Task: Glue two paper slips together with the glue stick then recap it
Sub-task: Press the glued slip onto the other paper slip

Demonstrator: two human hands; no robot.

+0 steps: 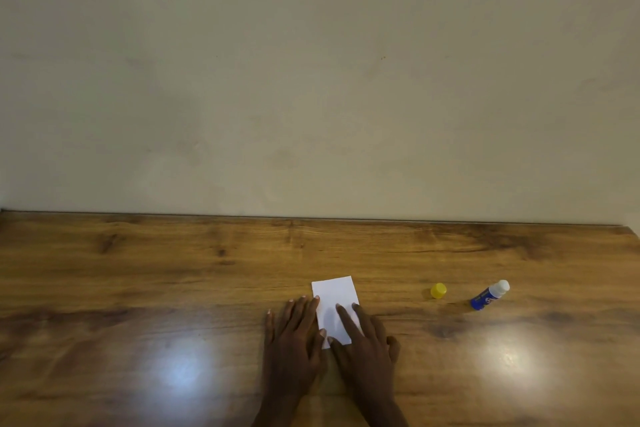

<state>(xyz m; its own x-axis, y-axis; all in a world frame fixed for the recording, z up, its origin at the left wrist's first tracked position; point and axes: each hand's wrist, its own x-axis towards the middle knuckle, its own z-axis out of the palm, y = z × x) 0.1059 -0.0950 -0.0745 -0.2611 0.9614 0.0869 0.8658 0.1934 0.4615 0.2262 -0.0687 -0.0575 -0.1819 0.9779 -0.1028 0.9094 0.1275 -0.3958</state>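
Your left hand (294,333) and right hand (367,340) press flat, fingers spread and gripping nothing, on the thin, light paper (334,302) on the counter (138,288), so next take the stiff, uncapped glue stick (489,295) by its blue barrel, yellow cap (438,290) beside.

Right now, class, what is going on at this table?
A person presses both hands flat on white paper lying on the wooden table: the left hand at its left edge, the right hand over its near part. To the right, apart from the paper, lie the yellow cap and the uncapped blue glue stick, neither touched. Recapping is not yet done.
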